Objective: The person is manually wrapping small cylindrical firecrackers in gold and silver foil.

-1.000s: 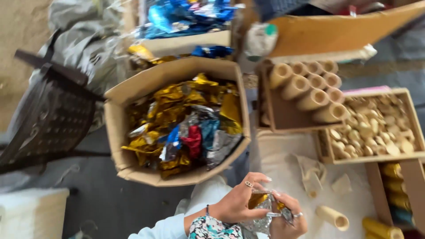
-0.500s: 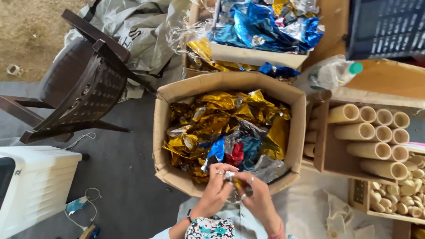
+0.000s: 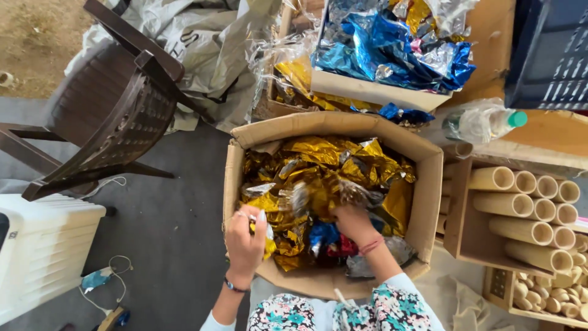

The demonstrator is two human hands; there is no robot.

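Observation:
A cardboard box (image 3: 429, 178) in front of me is full of crumpled gold, blue, red and silver foil wrappers (image 3: 318, 178). My left hand (image 3: 245, 242) is at the box's near left side, fingers closed on a small piece of gold and silver foil (image 3: 267, 236). My right hand (image 3: 354, 222) reaches into the middle of the box, fingers buried among the foil; its grip is hidden. A red thread circles the right wrist, a dark bracelet the left.
A dark chair (image 3: 110, 116) stands at the left, a white plastic object (image 3: 43, 251) below it. A wooden tray of cardboard tubes (image 3: 527, 208) sits at the right, a plastic bottle (image 3: 481, 122) above it. Another box of blue foil (image 3: 392, 55) is behind.
The view swung left and settled over the box. Both hands moved apart from in front of me and forward into the box; the right hand now digs into the foil.

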